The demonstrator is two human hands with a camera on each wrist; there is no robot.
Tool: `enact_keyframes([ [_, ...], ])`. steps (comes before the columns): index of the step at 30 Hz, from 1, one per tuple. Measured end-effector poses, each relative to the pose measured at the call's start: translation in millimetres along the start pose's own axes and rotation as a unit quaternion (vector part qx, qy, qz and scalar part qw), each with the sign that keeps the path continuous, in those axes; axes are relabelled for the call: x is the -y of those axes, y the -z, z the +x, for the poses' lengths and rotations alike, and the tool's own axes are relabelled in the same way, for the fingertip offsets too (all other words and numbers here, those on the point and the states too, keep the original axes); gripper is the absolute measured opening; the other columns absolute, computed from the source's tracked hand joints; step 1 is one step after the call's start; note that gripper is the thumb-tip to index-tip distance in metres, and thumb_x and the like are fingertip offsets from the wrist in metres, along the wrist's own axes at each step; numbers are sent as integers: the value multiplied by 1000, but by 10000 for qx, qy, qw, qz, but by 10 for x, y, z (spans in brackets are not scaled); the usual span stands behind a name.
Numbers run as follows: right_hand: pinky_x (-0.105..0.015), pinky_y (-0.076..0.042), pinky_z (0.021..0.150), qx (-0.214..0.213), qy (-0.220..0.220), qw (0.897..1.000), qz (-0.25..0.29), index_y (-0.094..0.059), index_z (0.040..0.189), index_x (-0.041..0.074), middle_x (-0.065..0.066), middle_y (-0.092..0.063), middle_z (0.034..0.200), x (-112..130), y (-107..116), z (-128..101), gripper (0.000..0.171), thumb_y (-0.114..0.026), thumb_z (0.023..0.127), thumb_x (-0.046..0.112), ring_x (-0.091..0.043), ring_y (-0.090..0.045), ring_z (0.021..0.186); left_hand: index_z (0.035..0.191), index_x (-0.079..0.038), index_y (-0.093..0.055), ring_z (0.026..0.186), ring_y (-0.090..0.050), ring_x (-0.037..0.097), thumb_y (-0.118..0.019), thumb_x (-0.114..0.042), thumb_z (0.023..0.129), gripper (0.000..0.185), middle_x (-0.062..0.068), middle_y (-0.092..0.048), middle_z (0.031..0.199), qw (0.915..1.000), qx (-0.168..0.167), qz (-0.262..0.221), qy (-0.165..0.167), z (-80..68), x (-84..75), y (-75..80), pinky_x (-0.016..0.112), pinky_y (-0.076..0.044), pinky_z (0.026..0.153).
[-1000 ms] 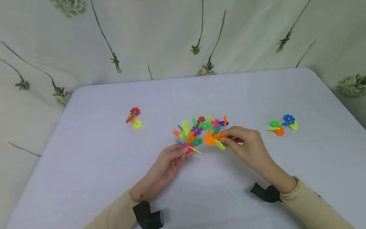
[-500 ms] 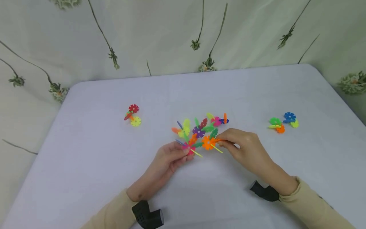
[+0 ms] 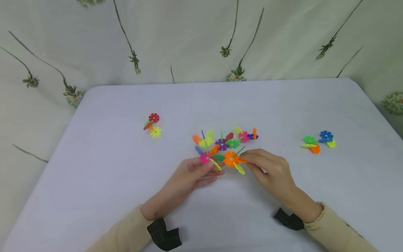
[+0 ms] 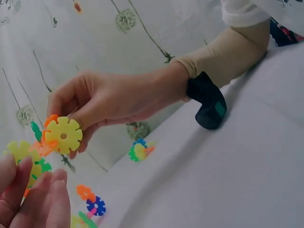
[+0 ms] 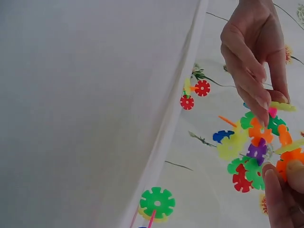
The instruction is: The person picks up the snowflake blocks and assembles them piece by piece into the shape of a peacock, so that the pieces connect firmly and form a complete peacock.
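My left hand (image 3: 190, 176) pinches a pink snowflake disc (image 3: 205, 158), part of a cluster of slotted plastic flower discs. Thumb in front, its other fingers lie behind the cluster. My right hand (image 3: 272, 169) pinches an orange piece at the side of an orange snowflake disc (image 3: 231, 159), which carries a yellow disc (image 4: 63, 135) below and a green one above. Between the two hands, a dark green disc (image 3: 218, 158) meets the orange disc's left edge. Behind them show a purple disc (image 3: 221, 144) and a red disc (image 5: 242, 178) of the cluster.
Beyond the hands lies a small group with a pink disc (image 3: 244, 136). Joined discs with a red one (image 3: 154, 118) lie at the left of the white table (image 3: 119, 168). At the right are a green disc (image 3: 310, 140) and a blue disc (image 3: 326, 135).
My right hand has brought the orange disc left and against the green disc, closing the gap between them. The cluster in my left hand has turned slightly. The head view has shifted a little.
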State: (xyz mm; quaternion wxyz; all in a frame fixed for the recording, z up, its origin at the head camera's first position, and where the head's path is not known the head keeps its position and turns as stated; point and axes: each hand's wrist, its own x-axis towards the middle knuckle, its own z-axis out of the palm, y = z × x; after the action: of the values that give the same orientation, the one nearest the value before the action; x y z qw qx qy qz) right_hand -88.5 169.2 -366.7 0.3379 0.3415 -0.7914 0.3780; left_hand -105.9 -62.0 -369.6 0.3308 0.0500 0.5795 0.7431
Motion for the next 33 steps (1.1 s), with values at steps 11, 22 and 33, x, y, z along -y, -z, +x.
enact_keyframes([
  [11, -25, -53, 71, 210, 593, 9979, 128, -69, 87, 2, -6, -67, 87, -2, -9, -4, 26, -51, 98, 17, -21, -66, 78, 120, 8, -54, 96, -63, 27, -41, -38, 100, 52, 19, -61, 111, 9936, 119, 1120, -49, 7, -22, 16, 36, -50, 84],
  [22, -22, -51, 75, 595, -677, 9927, 800, -68, 94, 2, -5, -67, 90, 55, -71, -74, 13, -63, 91, 14, -19, -65, 82, 135, -5, -41, 106, -55, 27, -68, -21, 87, 57, 15, -52, 126, 9975, -304, -603, 216, 14, 69, -15, 35, -45, 91],
  [33, -38, -54, 73, 949, -3352, 8817, 3181, -57, 108, -4, -15, -54, 106, 162, -108, -104, 25, -63, 85, -8, -30, -60, 92, 110, 1, -58, 92, -56, 22, -76, -22, 81, 41, 10, -61, 104, 9935, -865, 724, -166, 28, 102, -11, 31, -48, 83],
])
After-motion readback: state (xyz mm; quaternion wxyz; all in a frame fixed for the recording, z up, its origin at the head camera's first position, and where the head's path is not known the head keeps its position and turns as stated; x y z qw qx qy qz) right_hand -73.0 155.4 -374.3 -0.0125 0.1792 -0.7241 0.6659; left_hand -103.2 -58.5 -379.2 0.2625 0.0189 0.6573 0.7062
